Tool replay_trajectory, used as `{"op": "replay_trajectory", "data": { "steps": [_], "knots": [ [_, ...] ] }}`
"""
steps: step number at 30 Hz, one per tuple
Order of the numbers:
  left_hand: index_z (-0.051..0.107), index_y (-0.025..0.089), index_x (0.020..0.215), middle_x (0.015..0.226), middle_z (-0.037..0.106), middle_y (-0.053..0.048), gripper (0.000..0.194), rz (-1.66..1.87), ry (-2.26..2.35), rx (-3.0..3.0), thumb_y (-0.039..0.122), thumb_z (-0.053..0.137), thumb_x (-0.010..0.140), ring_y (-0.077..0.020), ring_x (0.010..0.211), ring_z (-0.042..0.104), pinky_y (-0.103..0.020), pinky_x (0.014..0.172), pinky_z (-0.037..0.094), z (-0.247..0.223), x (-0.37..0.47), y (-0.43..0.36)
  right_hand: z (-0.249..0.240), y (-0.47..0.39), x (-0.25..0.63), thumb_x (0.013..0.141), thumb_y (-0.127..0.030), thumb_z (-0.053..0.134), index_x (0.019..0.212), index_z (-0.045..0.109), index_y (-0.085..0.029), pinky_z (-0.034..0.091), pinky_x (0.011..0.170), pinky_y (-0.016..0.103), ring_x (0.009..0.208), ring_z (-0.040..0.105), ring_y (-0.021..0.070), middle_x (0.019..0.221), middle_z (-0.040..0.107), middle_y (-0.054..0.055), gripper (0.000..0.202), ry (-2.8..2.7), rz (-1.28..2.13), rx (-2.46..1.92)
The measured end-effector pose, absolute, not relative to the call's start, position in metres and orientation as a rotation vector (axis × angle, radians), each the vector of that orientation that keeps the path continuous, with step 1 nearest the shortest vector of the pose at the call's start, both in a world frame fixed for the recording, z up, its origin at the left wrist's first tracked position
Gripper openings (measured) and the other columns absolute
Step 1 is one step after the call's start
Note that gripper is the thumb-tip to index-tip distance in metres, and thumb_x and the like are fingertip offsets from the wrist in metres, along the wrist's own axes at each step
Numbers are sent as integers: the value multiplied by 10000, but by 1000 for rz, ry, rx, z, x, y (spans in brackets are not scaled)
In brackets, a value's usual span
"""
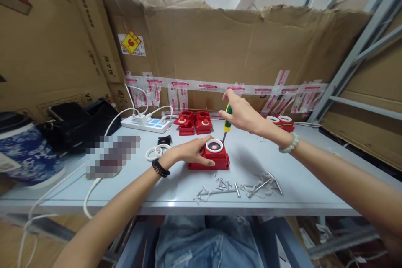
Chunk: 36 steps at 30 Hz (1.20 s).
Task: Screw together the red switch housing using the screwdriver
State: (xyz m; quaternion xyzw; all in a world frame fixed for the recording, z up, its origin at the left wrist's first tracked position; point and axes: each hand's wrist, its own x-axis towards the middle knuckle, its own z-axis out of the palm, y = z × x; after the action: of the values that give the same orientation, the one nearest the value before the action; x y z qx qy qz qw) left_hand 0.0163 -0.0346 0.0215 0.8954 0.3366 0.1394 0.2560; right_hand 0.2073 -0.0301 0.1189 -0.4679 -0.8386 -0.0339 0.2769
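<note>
**Left Hand on the Red Case [221, 163], Right Hand on the Screwdriver [227, 123]**

The case lies on the table [301, 167], in front of the person, with a white ring [221, 146] on its top. The left hand [195, 150] is clamped on its left side, the thumb along the front and the fingers toward the back. This arm comes from the lower left, with a black bracelet [160, 168] at the wrist.

The right hand [240, 112] is raised above, its fingers curled around the green and yellow handle. The forearm comes from the right edge and slopes down from elbow to wrist less than it reaches forward; it wears pale beads [289, 143]. The shaft points down to the case's right rear corner; whether the tip touches a screw, I cannot tell.

Nearer to the person lie small screws [222, 184] and metal rods [262, 185]. Behind are more red parts [204, 122].

On the cardboard [220, 42], a yellow-red sticker [131, 42] shows a glass sign; beside it, print seems to begin "LM27". The left carton [63, 50] carries Chinese characters and "V3". The tape's [208, 86] pink writing is too small for reading.
</note>
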Motion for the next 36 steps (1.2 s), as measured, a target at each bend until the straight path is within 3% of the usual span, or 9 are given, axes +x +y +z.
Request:
{"op": "replay_trajectory", "data": {
  "steps": [5, 12, 15, 20, 26, 31, 36],
  "knots": [
    [399, 198, 1181, 1138, 585, -87, 643, 376, 912, 2429, 514, 647, 679, -252, 987, 569, -298, 796, 428, 22, 16, -35, 120, -31, 209, 657, -214, 538, 1036, 324, -202, 404, 637, 305, 722, 501, 164, 897, 518, 53, 436, -2301, 125, -1179],
    [422, 205, 1147, 1077, 610, -66, 605, 385, 907, 2426, 506, 647, 674, -235, 919, 591, -295, 785, 425, 20, 16, -33, 124, -36, 207, 815, -450, 441, 1147, 336, -126, 392, 654, 363, 744, 540, 244, 789, 547, 93, 476, -2249, -280, -1522],
    [424, 208, 1148, 1071, 611, -64, 610, 388, 903, 2421, 504, 653, 666, -239, 920, 592, -298, 787, 427, 20, 16, -33, 128, -38, 208, 814, -372, 445, 1136, 343, -126, 382, 627, 342, 709, 530, 227, 764, 550, 84, 418, -2302, -241, -1509],
    [406, 201, 1184, 1147, 584, -87, 655, 386, 912, 2427, 526, 647, 669, -262, 1021, 559, -307, 831, 414, 20, 16, -33, 133, -43, 208, 701, -232, 527, 1091, 350, -189, 387, 594, 280, 675, 502, 158, 858, 545, 46, 431, -2399, 120, -1343],
    [418, 202, 1170, 1129, 596, -79, 631, 394, 899, 2421, 501, 654, 667, -254, 991, 572, -308, 821, 421, 20, 16, -33, 132, -42, 208, 771, -409, 490, 962, 430, -174, 356, 595, 327, 684, 480, 208, 741, 522, 52, 309, -2326, -187, -1525],
    [418, 204, 1160, 1124, 598, -76, 633, 390, 901, 2415, 510, 658, 661, -246, 966, 581, -304, 809, 424, 20, 16, -33, 130, -39, 212, 726, -265, 521, 978, 432, -187, 348, 582, 304, 635, 458, 171, 708, 510, 19, 278, -2293, -134, -1417],
    [408, 209, 1157, 1106, 601, -70, 613, 384, 895, 2421, 502, 655, 678, -236, 957, 584, -299, 800, 432, 20, 15, -33, 135, -39, 215, 674, -219, 545, 930, 453, -186, 357, 593, 302, 620, 449, 141, 763, 528, 22, 274, -2198, -111, -1292]
  ]
}}
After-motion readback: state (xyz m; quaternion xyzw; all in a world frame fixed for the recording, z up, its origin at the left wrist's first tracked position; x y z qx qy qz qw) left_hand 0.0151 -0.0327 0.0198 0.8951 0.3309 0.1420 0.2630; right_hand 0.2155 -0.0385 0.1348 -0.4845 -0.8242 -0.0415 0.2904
